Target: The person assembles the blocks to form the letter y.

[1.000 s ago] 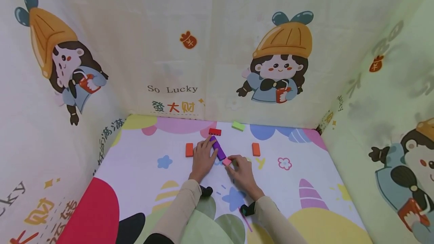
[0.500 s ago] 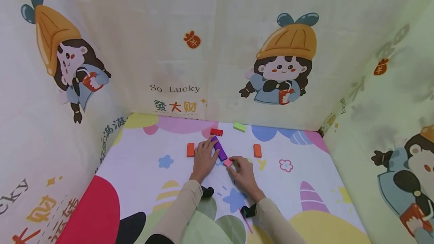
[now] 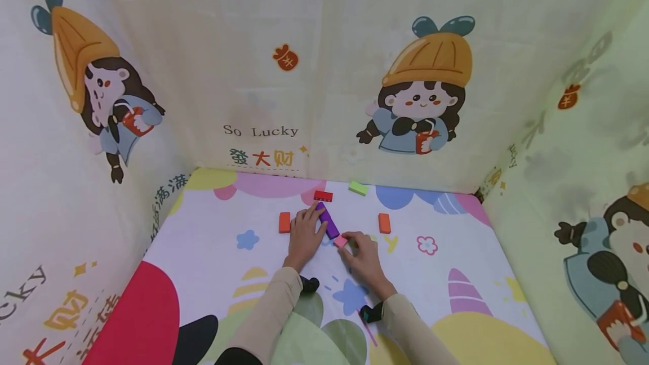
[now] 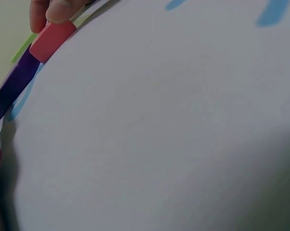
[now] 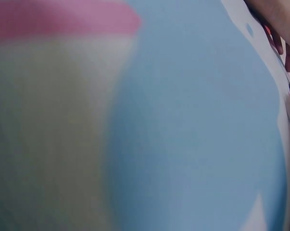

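A long purple block (image 3: pixel 328 221) lies slanted on the printed mat in the head view. My left hand (image 3: pixel 305 237) holds it from the left, fingers at its far end and thumb along its near side. At its near end sits a small pink block (image 3: pixel 340 240), end against the purple one. My right hand (image 3: pixel 364 259) pinches the pink block between thumb and index finger. The left wrist view shows the pink block (image 4: pixel 52 41) meeting the purple block (image 4: pixel 18 83), with right-hand fingertips (image 4: pixel 59 10) on the pink one. In the right wrist view the blocks show only at the right edge.
An orange-red block (image 3: pixel 284 222) lies just left of my left hand, and an orange block (image 3: pixel 385 223) lies to the right. Farther back are a red block (image 3: pixel 323 196) and a light green block (image 3: pixel 358 188). Printed cloth walls (image 3: pixel 324 72) enclose the mat.
Both hands and the blocks stay nearly where they were. The head view has shifted only slightly.
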Demonstrator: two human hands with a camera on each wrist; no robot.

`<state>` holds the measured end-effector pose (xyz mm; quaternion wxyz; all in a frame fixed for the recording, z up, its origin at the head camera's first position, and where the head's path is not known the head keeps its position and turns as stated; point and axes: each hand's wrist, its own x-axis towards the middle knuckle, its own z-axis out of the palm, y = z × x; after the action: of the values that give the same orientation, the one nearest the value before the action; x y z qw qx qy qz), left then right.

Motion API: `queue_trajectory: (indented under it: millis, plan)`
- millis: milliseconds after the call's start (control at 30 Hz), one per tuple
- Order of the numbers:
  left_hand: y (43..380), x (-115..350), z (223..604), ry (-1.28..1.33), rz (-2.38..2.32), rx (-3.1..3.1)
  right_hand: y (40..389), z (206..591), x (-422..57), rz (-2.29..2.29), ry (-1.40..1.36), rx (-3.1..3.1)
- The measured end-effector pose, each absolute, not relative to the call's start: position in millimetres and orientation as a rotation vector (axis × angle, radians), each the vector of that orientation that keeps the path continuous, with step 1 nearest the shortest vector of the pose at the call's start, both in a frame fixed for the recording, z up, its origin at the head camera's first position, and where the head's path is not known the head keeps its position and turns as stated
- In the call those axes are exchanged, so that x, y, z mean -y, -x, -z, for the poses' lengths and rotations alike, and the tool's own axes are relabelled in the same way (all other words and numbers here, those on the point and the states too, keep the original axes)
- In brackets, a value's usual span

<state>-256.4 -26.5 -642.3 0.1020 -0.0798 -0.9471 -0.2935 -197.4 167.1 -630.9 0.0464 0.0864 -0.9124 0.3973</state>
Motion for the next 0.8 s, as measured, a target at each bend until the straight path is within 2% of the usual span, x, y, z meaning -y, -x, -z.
queue_trajectory:
  millis: [400, 800]
  plan:
    - [254.8, 27.5, 641.7, 0.240, 0.899, 2.776, 197.0, 621.1, -176.4, -1.334, -0.260, 2.650]
    - [254.8, 28.9, 640.4, 0.241, 0.914, 2.792, 213.1, 612.8, -202.0, -1.152, -0.238, 2.480]
